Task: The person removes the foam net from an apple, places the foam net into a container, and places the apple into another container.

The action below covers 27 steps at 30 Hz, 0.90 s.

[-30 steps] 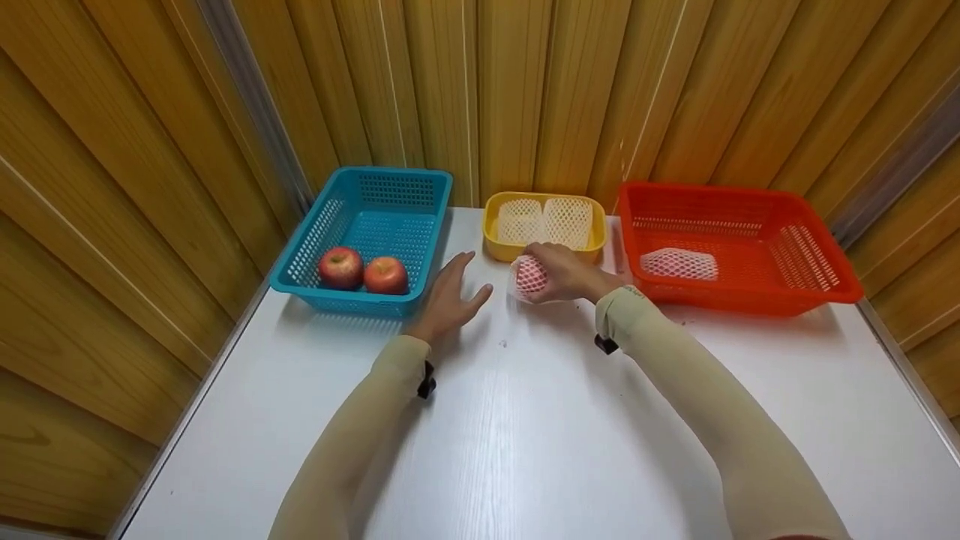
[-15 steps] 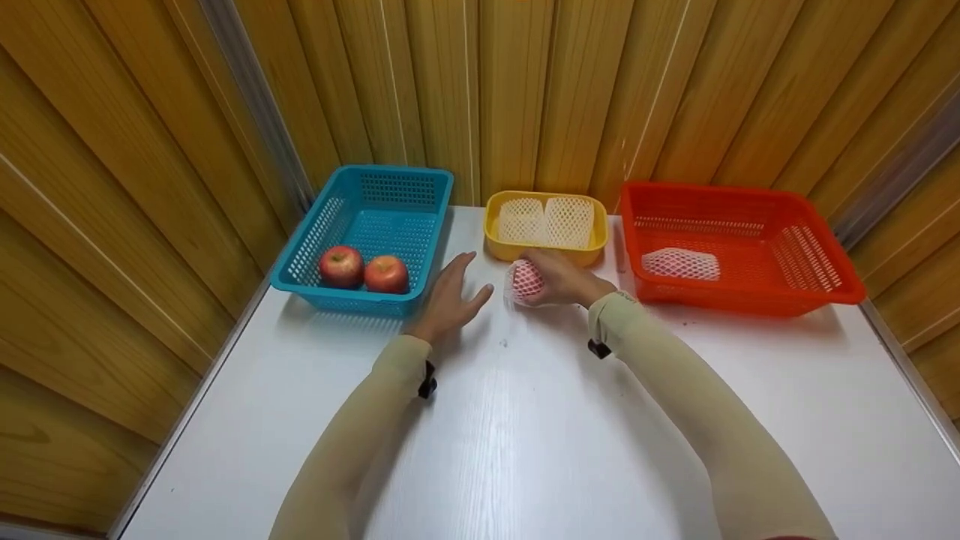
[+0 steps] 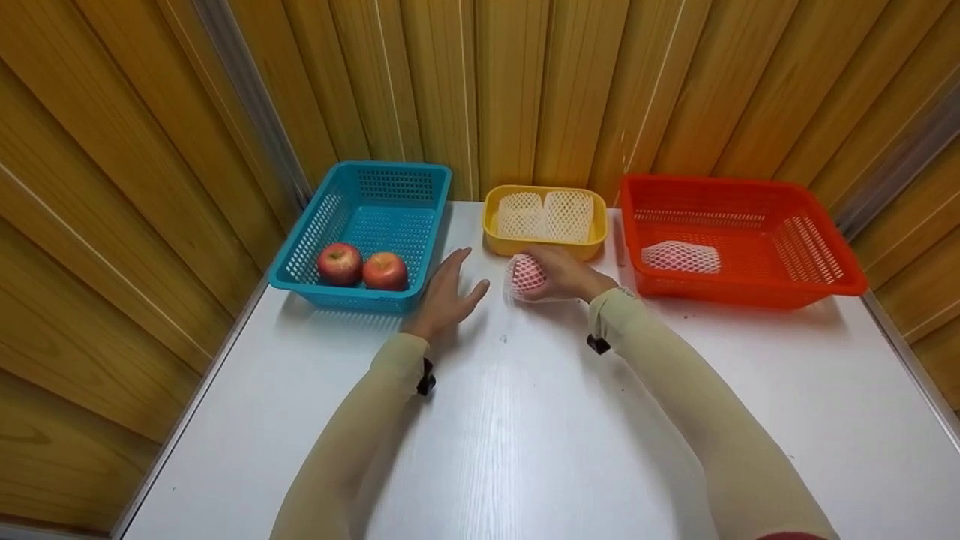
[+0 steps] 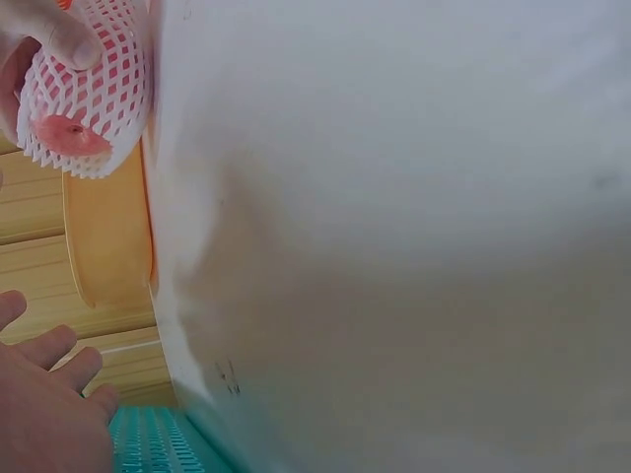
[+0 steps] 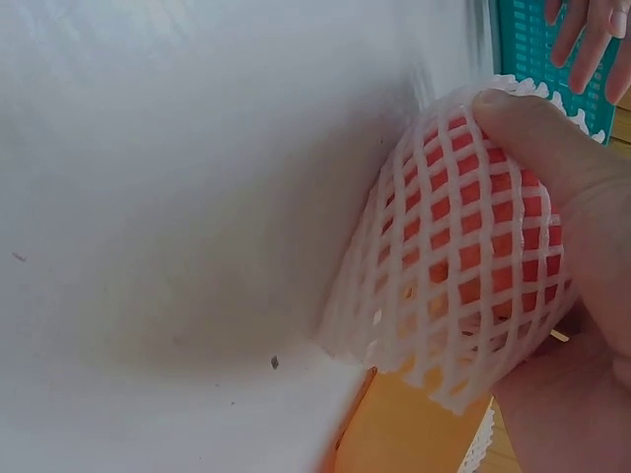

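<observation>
My right hand [image 3: 559, 273] grips an apple [image 3: 528, 274] that sits inside a white foam net sleeve [image 5: 449, 251], just in front of the yellow basket. In the right wrist view the thumb lies along the netting, and red skin shows through the mesh. The left wrist view shows the apple's pink end [image 4: 71, 136] at the sleeve's opening. My left hand [image 3: 444, 297] holds nothing; its fingers are spread beside the blue basket [image 3: 341, 292]. Two bare apples, one [image 3: 340, 264] left of the other [image 3: 385, 271], lie in that basket.
A small yellow basket [image 3: 510, 246] with flat white foam nets [image 3: 568, 216] stands at the back by the wooden wall [image 3: 517, 90]. To the right, a red basket [image 3: 750, 289] contains a netted apple [image 3: 681, 256]. All stand on a white table [image 3: 487, 435].
My right hand and the netted apple have shifted slightly left and toward me, away from the yellow basket. The left hand stays in place.
</observation>
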Available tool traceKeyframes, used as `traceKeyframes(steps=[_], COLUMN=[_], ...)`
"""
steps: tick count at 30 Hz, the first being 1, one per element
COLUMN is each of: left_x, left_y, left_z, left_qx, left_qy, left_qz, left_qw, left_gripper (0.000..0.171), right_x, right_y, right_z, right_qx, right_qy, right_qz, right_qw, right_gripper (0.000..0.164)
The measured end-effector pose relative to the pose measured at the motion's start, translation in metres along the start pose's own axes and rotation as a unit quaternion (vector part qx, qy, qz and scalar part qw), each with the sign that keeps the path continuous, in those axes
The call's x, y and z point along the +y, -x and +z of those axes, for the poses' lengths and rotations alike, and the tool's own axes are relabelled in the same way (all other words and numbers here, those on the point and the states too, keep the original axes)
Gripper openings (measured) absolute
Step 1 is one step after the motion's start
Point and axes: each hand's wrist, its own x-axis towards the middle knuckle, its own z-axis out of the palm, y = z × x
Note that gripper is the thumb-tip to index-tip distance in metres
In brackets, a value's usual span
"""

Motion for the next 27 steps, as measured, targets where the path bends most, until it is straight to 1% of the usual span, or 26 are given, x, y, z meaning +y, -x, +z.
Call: traceKeyframes(steps=[3,6,9,14,21,27], left_x=[0.0006,0.0011,0.0027,0.0057,0.0064,0.0065], left_y=[-0.0014,-0.0030,-0.0034,-0.0037,-0.0031,-0.0028], left_z=[0.0007,0.0015,0.0020,0.0034,0.0040,0.0040], left_qx=[0.006,0.009,0.007,0.002,-0.004,0.004], left_qy=[0.000,0.001,-0.001,-0.003,0.010,0.016], left_qz=[0.024,0.039,0.028,0.018,0.002,-0.002], left_qw=[0.9997,0.9992,0.9996,0.9998,0.9999,0.9999], left_gripper=[0.079,0.077,0.077,0.077,0.078,0.076], right_x=[0.0003,0.0008,0.0010,0.0024,0.0024,-0.0034], right_y=[0.0006,0.0007,0.0005,0.0022,0.0034,0.0034], right_z=[-0.0014,-0.0020,-0.0021,-0.0017,0.0008,0.0041], right_qx=[0.005,0.008,0.006,0.009,0.006,-0.006], right_qy=[-0.003,-0.006,-0.009,-0.009,-0.010,-0.014], right_qz=[-0.004,-0.007,0.000,-0.005,0.003,0.004], right_qw=[1.000,1.000,1.000,1.000,1.000,1.000], right_gripper=[0.078,0.080,0.080,0.080,0.081,0.085])
